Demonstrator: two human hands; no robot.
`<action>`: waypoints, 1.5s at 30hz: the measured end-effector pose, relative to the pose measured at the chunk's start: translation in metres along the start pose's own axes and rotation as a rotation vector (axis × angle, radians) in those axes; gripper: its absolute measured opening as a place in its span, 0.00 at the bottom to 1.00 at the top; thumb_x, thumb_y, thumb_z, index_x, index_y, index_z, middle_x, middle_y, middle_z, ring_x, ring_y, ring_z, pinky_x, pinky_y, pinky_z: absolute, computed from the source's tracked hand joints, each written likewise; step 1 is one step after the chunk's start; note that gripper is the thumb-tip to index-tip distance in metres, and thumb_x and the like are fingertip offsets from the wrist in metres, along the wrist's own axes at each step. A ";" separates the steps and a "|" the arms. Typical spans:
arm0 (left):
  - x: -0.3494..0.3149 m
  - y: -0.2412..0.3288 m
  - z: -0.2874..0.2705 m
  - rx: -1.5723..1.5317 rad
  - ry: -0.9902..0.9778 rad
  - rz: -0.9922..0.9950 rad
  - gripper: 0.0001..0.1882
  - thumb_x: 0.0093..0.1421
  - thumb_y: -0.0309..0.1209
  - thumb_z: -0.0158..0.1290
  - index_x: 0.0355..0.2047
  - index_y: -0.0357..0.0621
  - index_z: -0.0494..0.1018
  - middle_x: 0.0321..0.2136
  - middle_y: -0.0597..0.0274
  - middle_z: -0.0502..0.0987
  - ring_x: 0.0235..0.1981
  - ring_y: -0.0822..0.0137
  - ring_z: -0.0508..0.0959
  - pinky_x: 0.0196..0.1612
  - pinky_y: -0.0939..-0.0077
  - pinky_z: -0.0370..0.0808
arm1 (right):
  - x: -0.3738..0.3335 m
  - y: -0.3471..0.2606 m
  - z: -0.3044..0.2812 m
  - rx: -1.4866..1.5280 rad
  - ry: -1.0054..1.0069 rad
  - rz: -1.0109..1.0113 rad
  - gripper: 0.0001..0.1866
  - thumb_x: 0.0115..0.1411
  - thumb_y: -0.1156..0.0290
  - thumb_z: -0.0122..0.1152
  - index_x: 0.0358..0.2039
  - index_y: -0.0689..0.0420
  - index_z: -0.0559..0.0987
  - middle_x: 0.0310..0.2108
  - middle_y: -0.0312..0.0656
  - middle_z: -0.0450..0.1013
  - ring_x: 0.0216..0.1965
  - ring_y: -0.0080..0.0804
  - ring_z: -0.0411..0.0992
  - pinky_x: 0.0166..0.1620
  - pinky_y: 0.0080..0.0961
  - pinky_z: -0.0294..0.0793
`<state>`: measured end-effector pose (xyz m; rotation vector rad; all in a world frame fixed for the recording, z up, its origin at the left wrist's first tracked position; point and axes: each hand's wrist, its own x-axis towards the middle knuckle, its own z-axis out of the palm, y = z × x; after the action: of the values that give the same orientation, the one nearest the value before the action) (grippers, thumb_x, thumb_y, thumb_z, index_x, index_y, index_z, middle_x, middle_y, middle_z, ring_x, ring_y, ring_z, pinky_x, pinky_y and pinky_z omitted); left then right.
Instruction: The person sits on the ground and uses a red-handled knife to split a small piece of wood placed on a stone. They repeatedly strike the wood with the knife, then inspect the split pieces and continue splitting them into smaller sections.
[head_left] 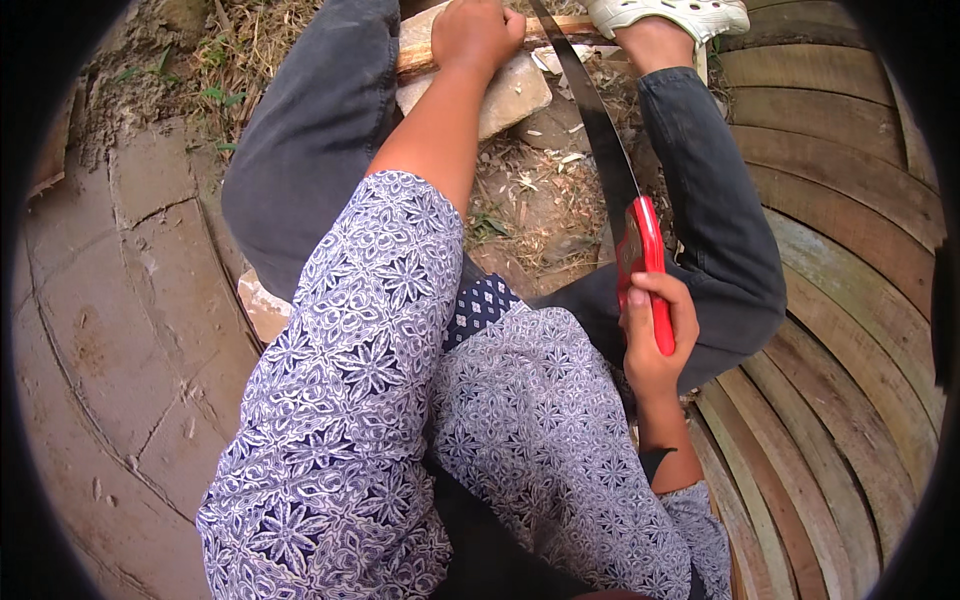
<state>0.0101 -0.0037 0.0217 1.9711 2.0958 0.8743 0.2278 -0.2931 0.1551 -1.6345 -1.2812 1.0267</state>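
My right hand [660,335] is closed round the red handle of a hand saw [596,125]. Its long dark blade runs up and away, and the far end passes over a piece of wood [545,30]. With fingers curled, my left hand [475,38] grips that wood left of the blade, near the top of the view. The wood lies crosswise over a pale stone block [515,95]. On its right side, my foot in a white clog [668,18] is beside or on the wood; which one I cannot tell.
Curved rows of wooden planks [830,170] run along the right. Cracked grey paving [120,330] covers the left, with dry grass [245,50] beyond. Pale wood chips [525,183] lie on the soil between my bent legs. A broken block [262,305] sits by my left knee.
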 end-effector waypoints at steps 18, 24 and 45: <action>0.005 -0.003 -0.008 0.018 -0.101 -0.129 0.17 0.57 0.40 0.53 0.34 0.36 0.79 0.34 0.41 0.82 0.38 0.42 0.81 0.45 0.49 0.77 | 0.034 0.013 0.031 0.030 -0.023 -0.103 0.08 0.64 0.79 0.61 0.44 0.61 0.81 0.40 0.39 0.79 0.41 0.23 0.75 0.47 0.21 0.73; 0.002 -0.005 -0.003 -0.005 -0.007 -0.021 0.16 0.57 0.40 0.53 0.32 0.37 0.78 0.35 0.42 0.81 0.38 0.43 0.80 0.45 0.49 0.76 | 0.019 0.004 0.013 -0.039 -0.002 -0.103 0.05 0.65 0.79 0.61 0.41 0.61 0.81 0.37 0.39 0.78 0.38 0.20 0.74 0.44 0.20 0.73; 0.002 -0.010 -0.011 -0.007 -0.023 -0.065 0.17 0.57 0.41 0.53 0.32 0.37 0.80 0.33 0.40 0.81 0.38 0.43 0.81 0.44 0.49 0.77 | -0.022 -0.006 -0.010 -0.053 -0.048 -0.006 0.06 0.65 0.80 0.61 0.42 0.61 0.80 0.37 0.39 0.77 0.37 0.22 0.74 0.42 0.20 0.73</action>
<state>-0.0046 -0.0048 0.0265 1.8890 2.1286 0.8421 0.2318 -0.3150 0.1673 -1.6528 -1.3549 1.0424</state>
